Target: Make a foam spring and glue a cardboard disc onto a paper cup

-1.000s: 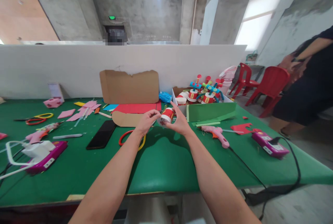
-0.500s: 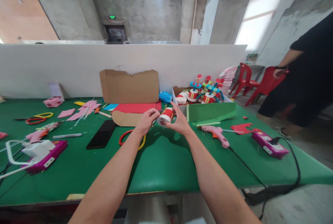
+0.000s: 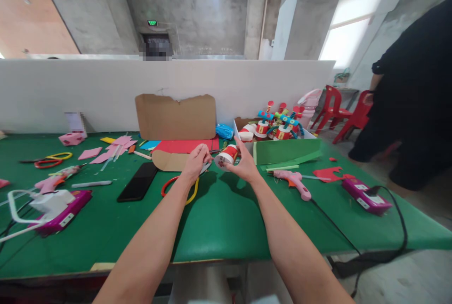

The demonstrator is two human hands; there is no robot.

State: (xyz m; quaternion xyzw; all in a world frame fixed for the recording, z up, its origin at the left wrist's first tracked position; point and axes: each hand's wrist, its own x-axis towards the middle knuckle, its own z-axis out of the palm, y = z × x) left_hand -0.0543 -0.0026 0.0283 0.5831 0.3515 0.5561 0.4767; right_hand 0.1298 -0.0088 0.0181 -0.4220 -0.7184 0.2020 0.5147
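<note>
My right hand (image 3: pixel 244 166) holds a small red-and-white paper cup (image 3: pixel 227 155) tilted on its side, just above the green table (image 3: pixel 219 221). To the left of the cup, my left hand (image 3: pixel 194 163) is apart from it, its fingers curled. It hovers over the blade end of the red-and-yellow-handled scissors (image 3: pixel 175 184), which lie on the table. What the curled fingers hold, if anything, is hidden.
A pink glue gun (image 3: pixel 294 182) and a pink power strip (image 3: pixel 366 195) with a black cable lie to the right. A box of finished cup figures (image 3: pixel 278 127) stands behind the cup. A black phone (image 3: pixel 138 181) lies to the left. A person in black (image 3: pixel 413 97) stands at right by red chairs (image 3: pixel 335 106).
My left hand has let go of the cup and dropped left toward the scissors. The cup stays in my right hand. The person at right has stepped closer.
</note>
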